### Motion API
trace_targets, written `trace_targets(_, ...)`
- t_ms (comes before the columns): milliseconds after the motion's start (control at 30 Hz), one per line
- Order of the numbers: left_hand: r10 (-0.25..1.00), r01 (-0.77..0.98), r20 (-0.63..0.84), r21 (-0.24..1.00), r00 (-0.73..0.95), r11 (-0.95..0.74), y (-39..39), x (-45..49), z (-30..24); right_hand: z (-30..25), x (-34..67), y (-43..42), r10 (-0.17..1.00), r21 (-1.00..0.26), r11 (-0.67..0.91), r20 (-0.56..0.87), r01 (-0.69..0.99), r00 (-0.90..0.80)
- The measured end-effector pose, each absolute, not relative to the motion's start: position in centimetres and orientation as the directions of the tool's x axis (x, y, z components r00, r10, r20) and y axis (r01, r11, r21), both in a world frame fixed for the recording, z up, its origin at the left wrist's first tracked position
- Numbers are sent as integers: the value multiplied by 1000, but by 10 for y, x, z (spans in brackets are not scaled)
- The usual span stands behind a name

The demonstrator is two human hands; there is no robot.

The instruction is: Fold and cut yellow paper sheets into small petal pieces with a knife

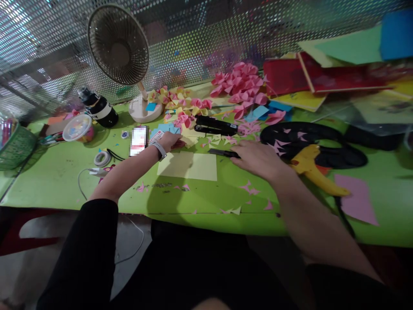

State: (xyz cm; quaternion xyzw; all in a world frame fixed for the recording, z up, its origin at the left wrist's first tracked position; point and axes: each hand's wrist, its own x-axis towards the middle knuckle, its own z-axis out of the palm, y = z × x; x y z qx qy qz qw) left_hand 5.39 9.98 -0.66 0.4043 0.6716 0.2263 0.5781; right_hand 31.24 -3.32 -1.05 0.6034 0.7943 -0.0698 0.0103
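Note:
My left hand [171, 140], with a pale band at the wrist, is closed over small pieces of coloured paper behind the yellow sheets; its fingertips are partly hidden. My right hand [256, 158] grips the handle end of a black craft knife [226, 153], which lies low over the green table and points left. Between the hands and nearer me lie pale yellow paper sheets [201, 167]. Just behind them are yellow paper scraps [219, 140] and a black stapler [216, 126]. Blue paper pieces [166, 129] sit beside my left hand.
Pink folded paper flowers [240, 84] are heaped at the back. A fan [142, 110], a bottle [103, 112], a tub [77, 129], a phone [138, 140] and a tape roll [102, 158] stand or lie left. A yellow glue gun [311, 170] rests right.

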Motion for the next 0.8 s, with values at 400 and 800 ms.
trace_targets(400,907,560,-401,785,132,265,79,23,19,-9,285,-42,909,-171,402,188,899,-371)
trace_targets(800,953,16,-126,992,274,127,25,0,-36,-70,209,-58,660,-205,751,210,628,-721)
